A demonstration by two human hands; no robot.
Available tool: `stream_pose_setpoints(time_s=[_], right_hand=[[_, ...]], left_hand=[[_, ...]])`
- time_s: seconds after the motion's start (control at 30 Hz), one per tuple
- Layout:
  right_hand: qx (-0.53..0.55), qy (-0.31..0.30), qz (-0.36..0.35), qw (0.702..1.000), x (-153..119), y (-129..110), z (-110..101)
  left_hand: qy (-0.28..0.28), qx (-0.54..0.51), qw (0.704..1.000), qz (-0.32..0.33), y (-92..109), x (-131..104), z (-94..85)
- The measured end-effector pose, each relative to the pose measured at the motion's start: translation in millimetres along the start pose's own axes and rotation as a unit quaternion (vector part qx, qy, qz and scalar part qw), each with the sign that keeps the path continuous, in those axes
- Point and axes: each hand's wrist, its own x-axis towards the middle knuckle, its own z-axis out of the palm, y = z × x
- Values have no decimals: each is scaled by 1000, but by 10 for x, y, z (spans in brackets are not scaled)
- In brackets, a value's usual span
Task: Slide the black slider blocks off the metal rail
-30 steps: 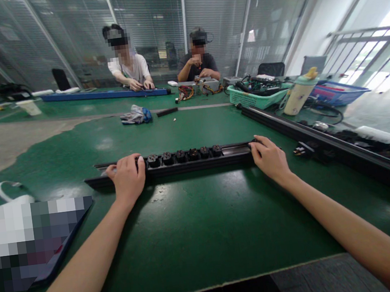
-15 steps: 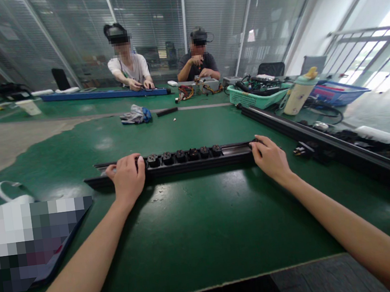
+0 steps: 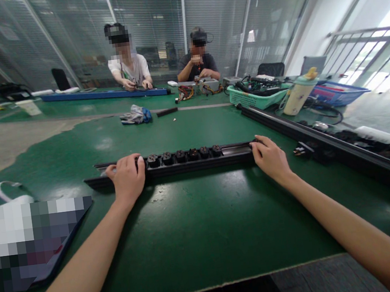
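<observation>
A long black power strip (image 3: 200,165) lies crosswise on the green table, its channel facing up. Several round black socket modules (image 3: 180,156) sit in a row inside it, and a bare stretch of channel shows toward the right. My left hand (image 3: 126,174) is closed over the strip left of the sockets, thumb on the near side; the part beneath the palm is hidden. At the right end, my right hand (image 3: 270,156) pinches the strip between thumb and fingers.
A long black rail (image 3: 285,128) runs diagonally on the right, beside a loose plug (image 3: 302,149). Behind it stand a green basket (image 3: 256,98) and a cream bottle (image 3: 299,95). Grey gloves (image 3: 136,114) lie ahead. Two people work across the table. A blurred-out flat item (image 3: 50,244) lies left.
My hands and the power strip stay in place. Across the table, the hands of the person in white have shifted slightly to the left.
</observation>
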Motion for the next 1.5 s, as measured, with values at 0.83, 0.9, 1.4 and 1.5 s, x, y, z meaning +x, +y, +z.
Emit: stream_pose_setpoints(time_s=[0.83,0.9,1.4,1.5], right_hand=[[-9,2,13,1000,6,24,1],[-12,3,14,1000,7,21,-5],[-19,0,21,1000,14,15,-5],[-22,-1,21,1000,13,13,-5]], left_hand=[[4,0,1000,3,-9,2,18],[6,-1,1000,5,-10,2,21],[4,-3,1000,3,-15,4,20],[6,-4,1000,6,-24,4,28]])
